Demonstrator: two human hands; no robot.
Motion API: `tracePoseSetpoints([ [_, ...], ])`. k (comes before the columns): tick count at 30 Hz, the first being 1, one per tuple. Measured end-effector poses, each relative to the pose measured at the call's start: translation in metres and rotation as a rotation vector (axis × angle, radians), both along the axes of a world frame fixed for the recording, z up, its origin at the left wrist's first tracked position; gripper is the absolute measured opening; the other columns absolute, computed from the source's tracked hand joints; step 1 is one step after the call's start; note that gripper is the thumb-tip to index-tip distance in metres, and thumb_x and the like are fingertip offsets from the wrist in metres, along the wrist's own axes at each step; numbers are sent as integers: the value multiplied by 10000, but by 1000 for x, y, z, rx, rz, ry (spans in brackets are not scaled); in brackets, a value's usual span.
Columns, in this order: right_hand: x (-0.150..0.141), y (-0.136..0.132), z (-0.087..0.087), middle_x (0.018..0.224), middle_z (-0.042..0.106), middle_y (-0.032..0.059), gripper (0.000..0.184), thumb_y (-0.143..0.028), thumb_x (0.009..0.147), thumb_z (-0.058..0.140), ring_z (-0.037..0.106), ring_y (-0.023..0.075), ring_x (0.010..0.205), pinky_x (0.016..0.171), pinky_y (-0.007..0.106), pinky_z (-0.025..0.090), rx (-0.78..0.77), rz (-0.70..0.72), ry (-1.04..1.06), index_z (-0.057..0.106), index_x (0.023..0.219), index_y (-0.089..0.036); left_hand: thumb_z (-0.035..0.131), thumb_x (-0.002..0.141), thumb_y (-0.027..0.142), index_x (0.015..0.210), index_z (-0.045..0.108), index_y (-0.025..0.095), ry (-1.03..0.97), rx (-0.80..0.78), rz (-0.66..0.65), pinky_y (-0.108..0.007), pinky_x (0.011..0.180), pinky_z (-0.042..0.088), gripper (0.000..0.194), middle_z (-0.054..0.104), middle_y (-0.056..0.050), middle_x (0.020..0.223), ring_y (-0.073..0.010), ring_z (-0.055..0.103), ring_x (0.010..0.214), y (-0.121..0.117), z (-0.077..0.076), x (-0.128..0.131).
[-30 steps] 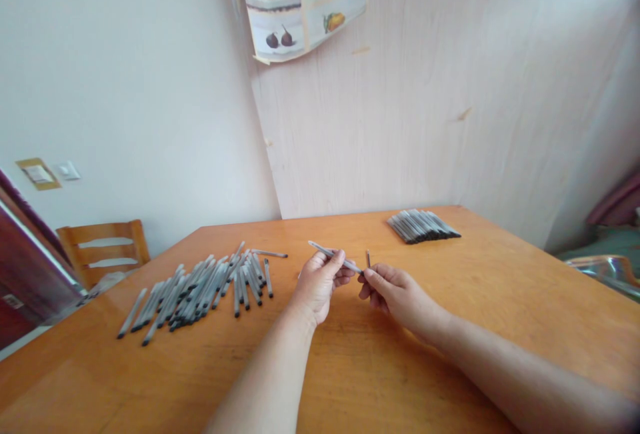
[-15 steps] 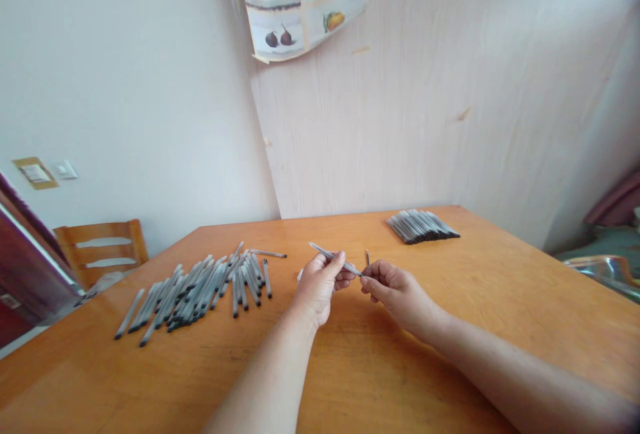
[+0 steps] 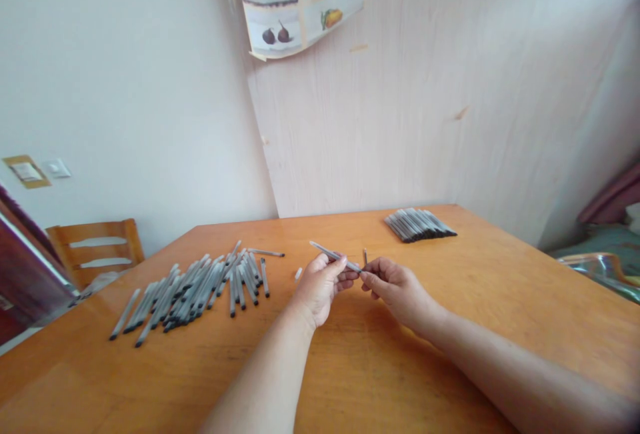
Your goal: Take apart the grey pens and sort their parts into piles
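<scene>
A slim pen with a clear, greyish barrel (image 3: 323, 249) slants between my hands above the table. My left hand (image 3: 320, 291) is closed round its middle, thumb on top. At the pen's lower right end the thumb and fingers of my right hand (image 3: 395, 289) pinch the dark tip; the fingers hide its details. Just behind the right hand shows a thin dark stick-like piece (image 3: 365, 256); whether the fingers touch it I cannot tell. A small white piece (image 3: 299, 274) lies left of my left hand.
On the left spreads a loose pile of dark-ended pens (image 3: 200, 291). A neat row of pens (image 3: 419, 225) lies at the back right of the wooden table (image 3: 380, 387). A chair (image 3: 95, 244) stands beyond the left edge, and a wall rises behind.
The view has shifted slightly, and the white piece beside my left hand shows more fully. Both hands keep nearly the same hold on the pen.
</scene>
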State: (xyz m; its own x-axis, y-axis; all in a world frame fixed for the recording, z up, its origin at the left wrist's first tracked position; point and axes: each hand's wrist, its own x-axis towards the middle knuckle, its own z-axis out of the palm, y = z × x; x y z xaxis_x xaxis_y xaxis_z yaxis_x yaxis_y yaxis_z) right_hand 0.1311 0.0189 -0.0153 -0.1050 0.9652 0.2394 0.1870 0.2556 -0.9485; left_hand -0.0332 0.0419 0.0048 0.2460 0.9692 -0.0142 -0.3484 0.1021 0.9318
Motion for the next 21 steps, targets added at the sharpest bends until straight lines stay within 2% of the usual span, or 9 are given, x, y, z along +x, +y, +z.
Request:
tracePoseSetpoints([
  [6, 1, 1, -2, 678, 584, -6, 191, -369, 831, 548, 495, 110, 587, 536, 236, 369, 70, -63, -167, 571, 828, -180, 693, 769, 323, 847, 541, 151, 21, -62, 111, -235, 605, 501, 243, 693, -89, 803, -154, 676, 690, 3, 2, 0],
  [16, 5, 3, -2, 681, 606, -3, 220, -384, 842, 513, 518, 114, 587, 543, 234, 383, 105, -103, -214, 595, 865, -181, 628, 810, 219, 827, 539, 143, -105, -87, 219, -243, 610, 517, 119, 685, -85, 758, -149, 673, 671, 11, 1, -10],
  [21, 23, 19, 0, 709, 641, 21, 268, -400, 829, 512, 548, 131, 619, 569, 244, 401, 125, -294, -229, 631, 898, -169, 623, 805, 198, 810, 539, 142, -129, -74, 303, -238, 607, 513, 101, 679, -75, 733, -154, 677, 683, 14, 5, -16],
])
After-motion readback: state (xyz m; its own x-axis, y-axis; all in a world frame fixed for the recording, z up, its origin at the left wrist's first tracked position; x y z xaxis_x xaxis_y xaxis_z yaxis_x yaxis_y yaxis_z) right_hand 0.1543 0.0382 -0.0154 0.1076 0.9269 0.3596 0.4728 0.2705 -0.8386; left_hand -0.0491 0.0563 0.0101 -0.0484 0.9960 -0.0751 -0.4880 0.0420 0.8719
